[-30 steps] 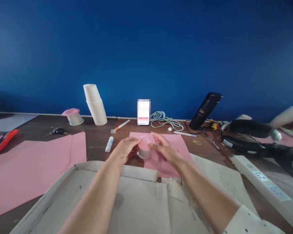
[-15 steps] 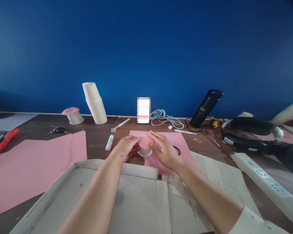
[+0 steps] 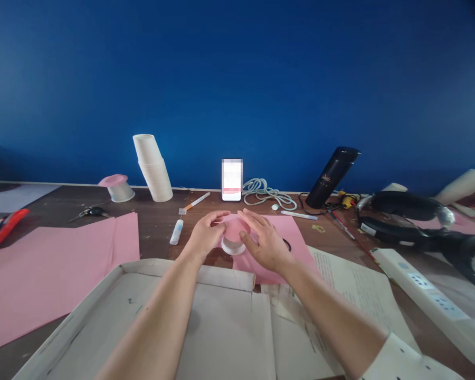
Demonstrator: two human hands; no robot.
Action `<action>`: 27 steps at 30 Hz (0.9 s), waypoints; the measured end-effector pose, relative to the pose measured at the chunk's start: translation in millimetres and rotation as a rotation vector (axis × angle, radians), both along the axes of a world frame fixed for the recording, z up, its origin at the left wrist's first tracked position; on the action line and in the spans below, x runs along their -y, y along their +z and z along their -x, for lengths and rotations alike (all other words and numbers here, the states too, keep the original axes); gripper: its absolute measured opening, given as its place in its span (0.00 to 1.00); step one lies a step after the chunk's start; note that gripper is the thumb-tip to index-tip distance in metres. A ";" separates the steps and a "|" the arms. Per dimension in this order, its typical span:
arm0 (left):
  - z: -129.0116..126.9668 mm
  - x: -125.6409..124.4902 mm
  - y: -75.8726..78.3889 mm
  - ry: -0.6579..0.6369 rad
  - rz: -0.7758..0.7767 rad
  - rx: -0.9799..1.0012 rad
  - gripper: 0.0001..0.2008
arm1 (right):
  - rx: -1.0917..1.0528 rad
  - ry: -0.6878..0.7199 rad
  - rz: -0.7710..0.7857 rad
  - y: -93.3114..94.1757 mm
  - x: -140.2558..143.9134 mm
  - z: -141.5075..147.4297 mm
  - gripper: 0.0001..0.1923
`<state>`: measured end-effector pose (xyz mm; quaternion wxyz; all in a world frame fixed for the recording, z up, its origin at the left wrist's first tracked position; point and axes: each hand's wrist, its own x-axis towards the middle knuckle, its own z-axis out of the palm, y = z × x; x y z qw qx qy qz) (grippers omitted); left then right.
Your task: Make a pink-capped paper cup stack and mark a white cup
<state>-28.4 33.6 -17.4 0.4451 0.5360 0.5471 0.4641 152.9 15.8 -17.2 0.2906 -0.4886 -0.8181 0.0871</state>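
Head: cup (image 3: 233, 238) seemingly upside-down, axis vertical.

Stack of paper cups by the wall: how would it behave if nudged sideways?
The stack of paper cups is tall, narrow and already leaning, so it probably tips easily. Thin paper suggests it is light and would likely slide or topple rather than resist. Once down, its tapered shape would probably roll in a curve on the table.

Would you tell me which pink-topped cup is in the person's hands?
The cup on the middle pink sheet, between both hands; the other cup stands untouched far left by the wall.
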 end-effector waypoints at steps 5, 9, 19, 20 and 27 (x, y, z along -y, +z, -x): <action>0.0 1.9 5.3 -0.079 -0.077 -0.108 0.14 | 0.027 0.002 0.009 4.0 -1.1 1.0 0.21; 0.5 2.2 6.7 -0.044 -0.055 -0.145 0.14 | 0.027 0.001 0.022 3.4 -1.8 1.1 0.21; 1.0 3.6 9.8 -0.048 -0.012 -0.114 0.12 | 0.039 0.008 0.020 3.8 -0.8 1.9 0.22; 1.1 3.6 9.7 -0.048 -0.012 -0.112 0.12 | 0.040 0.005 0.019 3.6 -0.6 2.1 0.22; 2.0 6.2 12.5 -0.069 0.013 -0.114 0.12 | 0.070 -0.005 0.006 0.2 0.5 3.7 0.22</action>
